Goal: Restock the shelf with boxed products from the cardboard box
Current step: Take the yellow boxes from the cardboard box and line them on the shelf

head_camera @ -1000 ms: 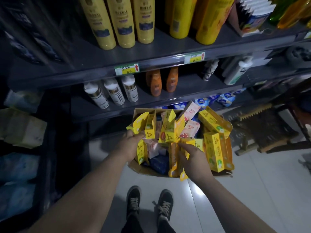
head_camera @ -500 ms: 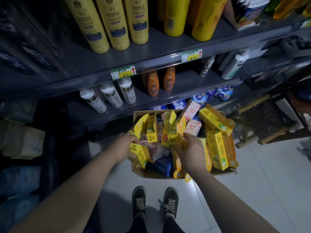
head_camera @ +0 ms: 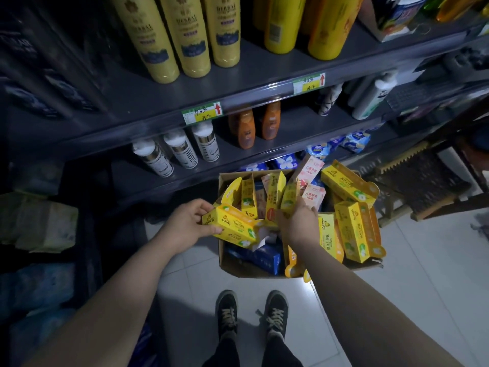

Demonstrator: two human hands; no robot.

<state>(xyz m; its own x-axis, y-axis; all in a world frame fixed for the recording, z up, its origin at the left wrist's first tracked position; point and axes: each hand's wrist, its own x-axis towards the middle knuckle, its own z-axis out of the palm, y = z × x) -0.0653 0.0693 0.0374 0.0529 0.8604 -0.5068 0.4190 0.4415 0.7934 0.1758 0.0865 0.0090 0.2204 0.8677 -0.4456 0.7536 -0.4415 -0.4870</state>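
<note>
An open cardboard box [head_camera: 239, 270] sits on the floor in front of the shelf, filled with several yellow, pink and blue product boxes. My left hand [head_camera: 186, 225] grips a long yellow box [head_camera: 232, 229] at the carton's left edge, lifted a little above the others. My right hand [head_camera: 300, 223] reaches into the middle of the carton, its fingers closed around an upright yellow box [head_camera: 288, 198]; the fingertips are hidden behind the hand. The grey metal shelf [head_camera: 148, 102] stands right behind the carton.
Tall yellow bottles [head_camera: 185, 35] fill the top shelf; white spray cans [head_camera: 180, 148] and orange bottles [head_camera: 244, 128] stand on the one below. Blue packets [head_camera: 285, 162] lie on the lowest shelf. Stacked packs [head_camera: 37, 223] sit at left, a wooden rack [head_camera: 415, 178] at right. My shoes [head_camera: 251, 316] stand on the tiled floor.
My left hand has lifted a yellow box up and out to the left of the carton. My right hand has moved deeper into the middle and closed on an upright yellow box.
</note>
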